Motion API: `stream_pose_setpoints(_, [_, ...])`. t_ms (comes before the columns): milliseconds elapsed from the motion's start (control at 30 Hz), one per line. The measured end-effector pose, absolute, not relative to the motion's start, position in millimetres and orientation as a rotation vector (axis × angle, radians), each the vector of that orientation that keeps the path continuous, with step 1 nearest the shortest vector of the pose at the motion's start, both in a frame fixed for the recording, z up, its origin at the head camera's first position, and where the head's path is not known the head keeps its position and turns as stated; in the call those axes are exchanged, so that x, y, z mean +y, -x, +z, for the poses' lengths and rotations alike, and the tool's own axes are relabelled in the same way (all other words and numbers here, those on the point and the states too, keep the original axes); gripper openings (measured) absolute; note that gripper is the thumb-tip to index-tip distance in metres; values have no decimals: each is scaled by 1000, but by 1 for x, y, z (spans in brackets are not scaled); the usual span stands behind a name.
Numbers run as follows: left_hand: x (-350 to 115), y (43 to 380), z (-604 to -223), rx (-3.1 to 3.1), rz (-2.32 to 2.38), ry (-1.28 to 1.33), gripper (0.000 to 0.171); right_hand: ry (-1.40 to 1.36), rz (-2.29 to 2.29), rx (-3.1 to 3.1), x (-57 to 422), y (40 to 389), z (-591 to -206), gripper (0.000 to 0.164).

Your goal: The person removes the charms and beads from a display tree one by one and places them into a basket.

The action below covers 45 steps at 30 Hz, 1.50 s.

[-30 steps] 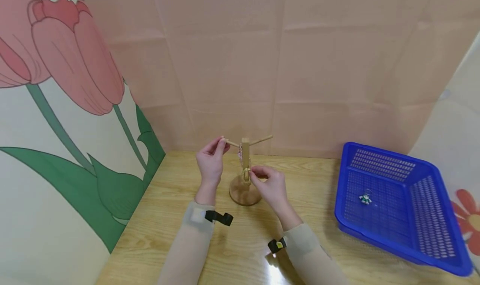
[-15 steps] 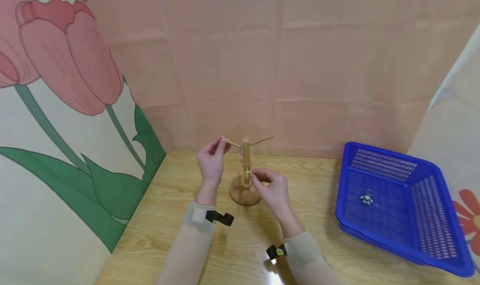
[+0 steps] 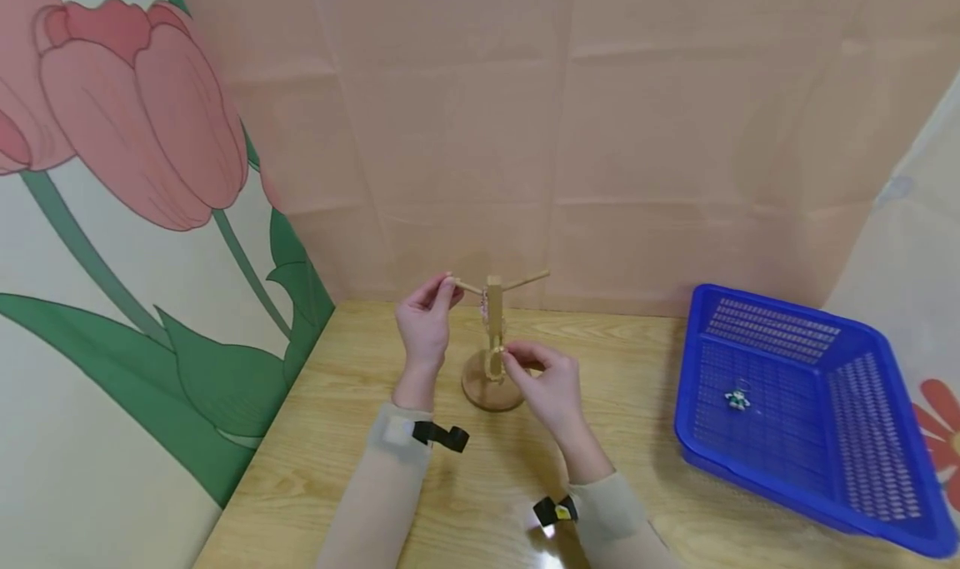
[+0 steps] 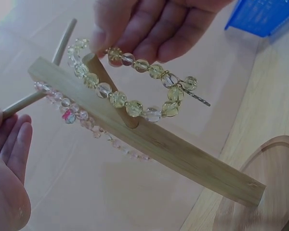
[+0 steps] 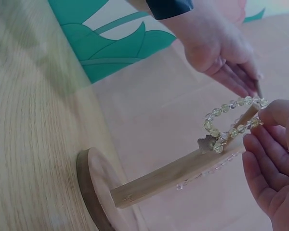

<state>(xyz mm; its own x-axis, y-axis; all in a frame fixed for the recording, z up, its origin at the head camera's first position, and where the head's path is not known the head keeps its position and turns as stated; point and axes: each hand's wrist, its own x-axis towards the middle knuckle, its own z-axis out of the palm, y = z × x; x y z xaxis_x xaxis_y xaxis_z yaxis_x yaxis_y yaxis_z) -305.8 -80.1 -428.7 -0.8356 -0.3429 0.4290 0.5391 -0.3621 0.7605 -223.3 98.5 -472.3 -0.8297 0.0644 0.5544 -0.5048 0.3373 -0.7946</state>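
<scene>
1. A person's left hand (image 3: pixel 423 323) grasps the wooden stand (image 3: pixel 495 306), pinching the outer tip of its left arm between thumb and fingers
2. The person's right hand (image 3: pixel 551 381) grasps a yellow bead bracelet (image 4: pixel 134 108), thumb and fingertips pinching its beads on the right side
3. The yellow bead bracelet is at the near side of the stand's post, above its round base (image 3: pixel 480 392); a short peg (image 4: pixel 105 76) sticks out there, its tip showing inside the loop of clear and yellow beads, and a small grey charm (image 5: pixel 207 143) dangles from the beads
4. A pink bead bracelet (image 4: pixel 82 115) hangs from the stand's left arm, close against the post
5. The stand is upright on a pale wooden table (image 3: pixel 322 427), between the two hands
6. To the right is a blue plastic basket (image 3: pixel 684 369) with mesh sides; a small green and white figure (image 3: pixel 737 400) lies in its left part
7. A plain pinkish cloth (image 3: pixel 450 94) fills the far side; large pink tulips (image 3: pixel 165 127) decorate the left wall
</scene>
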Motion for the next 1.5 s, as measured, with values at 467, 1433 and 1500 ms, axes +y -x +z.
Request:
stream_pose_setpoints(467, [-77, 306, -428, -1382, -2215, 249, 17, -375, 1540, -2128, 105, 219, -469, 6])
stream_pose_setpoints(1433, [-79, 301, -427, -1405, -2196, 239, 23, -138, 1632, -2123, 126, 211, -454, 8])
stream_pose_setpoints(1500, [-80, 298, -426, -1404, -2194, 224, 22, -120, 1638, -2117, 127, 212, -452, 9])
